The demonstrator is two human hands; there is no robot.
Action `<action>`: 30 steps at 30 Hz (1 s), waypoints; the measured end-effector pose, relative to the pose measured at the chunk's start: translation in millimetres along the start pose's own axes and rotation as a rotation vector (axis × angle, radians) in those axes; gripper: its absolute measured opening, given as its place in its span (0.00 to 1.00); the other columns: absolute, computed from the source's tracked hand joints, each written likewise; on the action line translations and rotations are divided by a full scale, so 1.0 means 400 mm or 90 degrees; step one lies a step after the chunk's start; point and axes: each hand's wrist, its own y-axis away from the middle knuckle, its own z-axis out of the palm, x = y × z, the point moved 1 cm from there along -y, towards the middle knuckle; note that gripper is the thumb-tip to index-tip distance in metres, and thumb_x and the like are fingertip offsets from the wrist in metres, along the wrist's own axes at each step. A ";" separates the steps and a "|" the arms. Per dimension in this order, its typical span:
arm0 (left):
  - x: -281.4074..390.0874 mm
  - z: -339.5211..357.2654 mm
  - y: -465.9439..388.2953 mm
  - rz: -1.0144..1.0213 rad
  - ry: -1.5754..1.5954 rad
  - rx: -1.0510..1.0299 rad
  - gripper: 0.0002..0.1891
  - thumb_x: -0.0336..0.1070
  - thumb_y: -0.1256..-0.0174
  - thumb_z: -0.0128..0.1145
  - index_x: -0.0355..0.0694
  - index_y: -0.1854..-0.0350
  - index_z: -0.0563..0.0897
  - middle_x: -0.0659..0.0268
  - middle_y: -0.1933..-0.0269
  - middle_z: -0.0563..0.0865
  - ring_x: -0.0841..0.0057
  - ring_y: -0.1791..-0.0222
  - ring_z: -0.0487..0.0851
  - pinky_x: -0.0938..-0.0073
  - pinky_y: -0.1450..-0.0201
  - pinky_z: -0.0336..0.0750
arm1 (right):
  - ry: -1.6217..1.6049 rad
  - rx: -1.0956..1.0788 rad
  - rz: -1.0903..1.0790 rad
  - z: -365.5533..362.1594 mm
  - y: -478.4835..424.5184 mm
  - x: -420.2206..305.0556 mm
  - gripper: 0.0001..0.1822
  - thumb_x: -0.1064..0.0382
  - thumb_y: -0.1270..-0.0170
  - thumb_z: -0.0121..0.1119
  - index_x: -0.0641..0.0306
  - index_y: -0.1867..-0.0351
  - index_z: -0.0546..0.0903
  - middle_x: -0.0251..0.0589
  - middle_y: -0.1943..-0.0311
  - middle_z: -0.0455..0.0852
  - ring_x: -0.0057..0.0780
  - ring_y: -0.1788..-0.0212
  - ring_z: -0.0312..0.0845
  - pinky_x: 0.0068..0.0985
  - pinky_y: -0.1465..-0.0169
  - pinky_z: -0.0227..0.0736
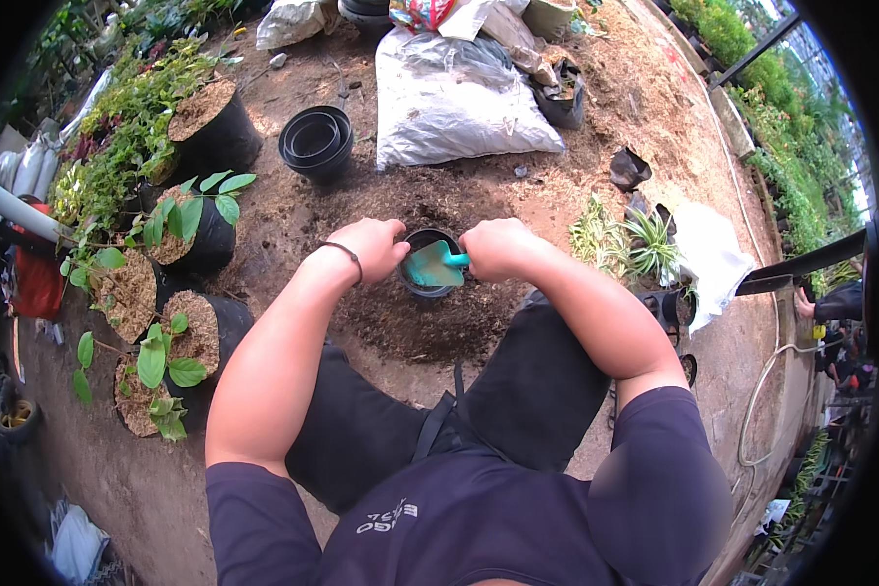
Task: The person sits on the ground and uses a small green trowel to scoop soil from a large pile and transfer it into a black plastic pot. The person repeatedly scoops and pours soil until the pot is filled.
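A small round black plastic pot [428, 292] stands on the ground before me, between my knees. My left hand [370, 249] holds its left rim, thumb on the near side. In my right hand [499, 249] is the handle of a teal hand trowel [438, 265]. The trowel's blade, smeared with soil, lies over the pot's mouth and points left. It hides most of the inside, so I cannot tell how full the pot is. Dark loose soil [425, 329] surrounds the pot.
Nested black pots [316, 139] and a stuffed white woven sack [461, 110] stand beyond. At left are several black grow bags [216, 135] with leafy plants. Variegated plants [652, 238] and a white bag [710, 253] lie at right. A hose [751, 417] and another person's hand [804, 302] are farther right.
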 end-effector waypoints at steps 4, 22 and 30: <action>-0.010 0.002 0.006 0.006 0.010 -0.018 0.22 0.45 0.38 0.47 0.39 0.46 0.72 0.49 0.56 0.81 0.57 0.52 0.78 0.64 0.47 0.70 | -0.016 0.017 -0.012 0.021 -0.019 -0.012 0.12 0.67 0.55 0.55 0.65 0.67 0.82 0.47 0.65 0.84 0.39 0.61 0.81 0.33 0.59 0.76; -0.004 0.002 0.012 -0.003 -0.005 -0.030 0.22 0.46 0.38 0.47 0.39 0.45 0.72 0.50 0.58 0.82 0.58 0.54 0.79 0.65 0.48 0.70 | -0.069 0.042 0.011 0.030 -0.023 -0.014 0.13 0.68 0.55 0.56 0.67 0.65 0.82 0.49 0.64 0.84 0.40 0.60 0.81 0.32 0.59 0.77; -0.013 0.010 0.008 0.017 -0.010 -0.015 0.22 0.46 0.38 0.48 0.38 0.45 0.72 0.50 0.57 0.82 0.58 0.53 0.79 0.65 0.48 0.71 | -0.043 0.023 0.037 0.013 -0.010 -0.019 0.13 0.67 0.54 0.57 0.64 0.64 0.83 0.45 0.61 0.84 0.38 0.58 0.81 0.32 0.58 0.77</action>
